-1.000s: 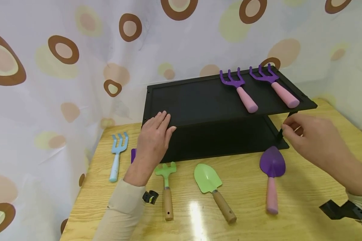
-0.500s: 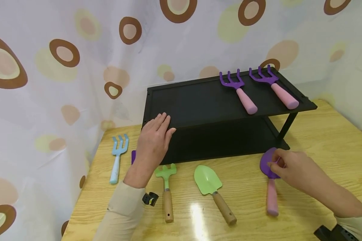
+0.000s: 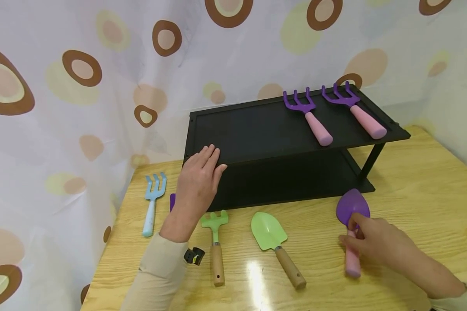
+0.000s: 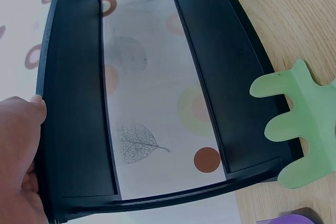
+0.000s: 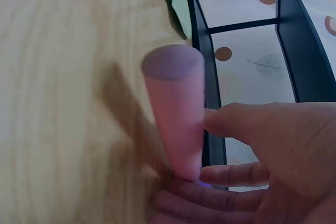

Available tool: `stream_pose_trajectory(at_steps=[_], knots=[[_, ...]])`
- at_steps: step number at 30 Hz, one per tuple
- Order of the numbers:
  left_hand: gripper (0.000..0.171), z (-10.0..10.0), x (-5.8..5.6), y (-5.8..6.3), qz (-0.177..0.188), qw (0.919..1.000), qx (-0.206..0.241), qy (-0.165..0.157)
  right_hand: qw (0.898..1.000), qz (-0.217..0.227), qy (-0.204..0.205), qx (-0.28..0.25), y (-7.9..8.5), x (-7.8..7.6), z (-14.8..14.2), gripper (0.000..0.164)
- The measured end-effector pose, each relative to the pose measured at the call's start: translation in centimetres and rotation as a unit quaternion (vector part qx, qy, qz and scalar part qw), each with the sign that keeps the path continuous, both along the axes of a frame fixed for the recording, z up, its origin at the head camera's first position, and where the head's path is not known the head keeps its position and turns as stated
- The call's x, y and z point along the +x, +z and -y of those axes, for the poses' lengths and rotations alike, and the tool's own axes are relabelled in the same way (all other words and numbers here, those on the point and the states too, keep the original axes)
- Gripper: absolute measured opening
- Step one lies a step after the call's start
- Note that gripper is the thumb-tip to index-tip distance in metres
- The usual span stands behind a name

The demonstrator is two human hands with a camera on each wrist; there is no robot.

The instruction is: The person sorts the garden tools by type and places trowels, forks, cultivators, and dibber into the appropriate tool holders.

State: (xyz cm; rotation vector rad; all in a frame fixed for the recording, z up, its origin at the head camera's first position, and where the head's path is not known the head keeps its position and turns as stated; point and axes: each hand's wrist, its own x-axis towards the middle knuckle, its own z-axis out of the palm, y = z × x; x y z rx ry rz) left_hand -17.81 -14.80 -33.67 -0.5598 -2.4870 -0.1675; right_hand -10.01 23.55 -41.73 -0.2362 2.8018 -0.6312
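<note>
Lying at left on the table (image 3: 128,272), not yet racked, a blue fork (image 3: 149,209); then, lower middle, likewise off the black rack (image 3: 241,129), a green fork (image 3: 216,250) and a green trowel (image 3: 267,231). Lower right, just before the rack, a purple trowel (image 3: 350,205). Already on top, upper right, two purple forks (image 3: 318,128).

Resting flat on the rack's front-left corner, left hand (image 3: 196,179), fingers straight. Bent about the trowel's pink handle (image 3: 352,265), right hand (image 3: 377,239); impossible to say whether pinching or only touching.

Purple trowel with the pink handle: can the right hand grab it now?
Probably yes: the right hand is at the pink handle of the purple trowel, with nothing blocking it.
</note>
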Motion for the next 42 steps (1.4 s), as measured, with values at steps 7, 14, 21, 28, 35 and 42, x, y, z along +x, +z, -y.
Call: stream_pose_trajectory(at_steps=[7,14,21,28,35,42], knots=[[0.047,-0.1,0.0,-0.1,0.001,1.0,-0.001,0.0,0.999,0.028,-0.017,-0.01,-0.6,0.5,0.2,0.052],[0.047,-0.1,-0.2,0.1,0.015,0.9998,-0.004,0.01,0.999,0.019,-0.025,-0.014,-0.7,0.5,0.3,0.057],[0.047,-0.3,-0.3,0.0,0.014,0.9999,-0.005,0.004,1.0,-0.003,-0.018,-0.021,-1.0,0.6,-0.3,0.048],[0.046,-0.2,-0.3,0.2,0.014,0.9999,-0.004,0.008,0.999,-0.019,-0.024,-0.017,-0.7,0.5,-0.8,0.038],[0.047,-0.1,-0.3,0.3,0.017,0.9998,-0.002,0.008,0.992,-0.128,-0.011,-0.013,-0.3,0.2,-1.1,0.012],[0.046,0.1,-0.1,0.1,0.013,0.9999,0.002,0.009,0.98,-0.199,0.018,0.015,-0.1,-1.1,-1.5,0.011]])
